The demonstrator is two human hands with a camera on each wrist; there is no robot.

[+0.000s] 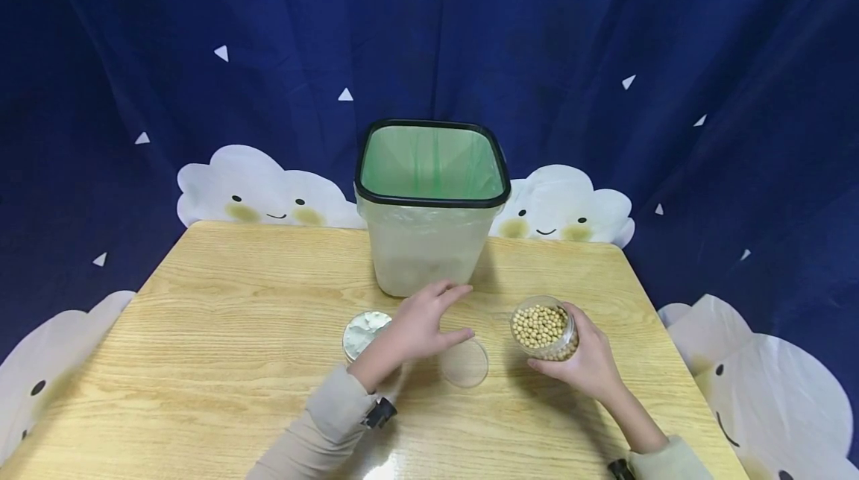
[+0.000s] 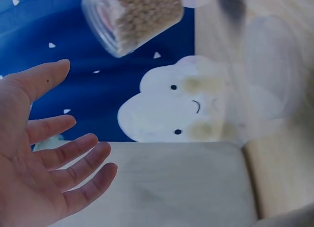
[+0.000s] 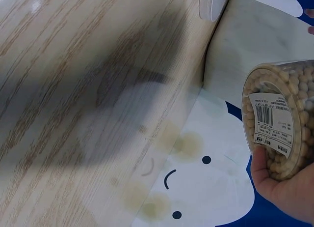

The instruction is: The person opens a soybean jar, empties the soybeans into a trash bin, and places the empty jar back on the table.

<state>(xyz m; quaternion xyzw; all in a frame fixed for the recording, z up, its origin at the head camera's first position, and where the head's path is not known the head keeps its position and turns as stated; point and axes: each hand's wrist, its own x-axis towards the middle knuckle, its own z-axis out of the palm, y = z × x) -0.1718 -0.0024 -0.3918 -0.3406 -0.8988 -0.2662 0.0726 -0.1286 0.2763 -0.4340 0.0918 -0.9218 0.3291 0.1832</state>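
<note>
My right hand (image 1: 590, 361) grips a clear jar (image 1: 564, 348) of pale yellow beans, probably soybeans, held up over the table's right side with its open mouth leaning toward the middle. A barcode label (image 3: 269, 120) is on its base in the right wrist view. My left hand (image 1: 421, 323) hovers with fingers spread and nothing in it, as the left wrist view also shows. Just below its thumb lies a clear round lid (image 1: 464, 367) on the wood. Beside the left wrist stands a small round tub (image 1: 362, 331) with whitish-green contents, partly hidden by the forearm.
A bin (image 1: 429, 249) with a black rim and a pale liner, green inside, stands at the table's back edge, behind my left hand. Behind the wooden table (image 1: 235, 331) hangs a dark blue curtain (image 1: 288, 55) with white triangles and smiling clouds.
</note>
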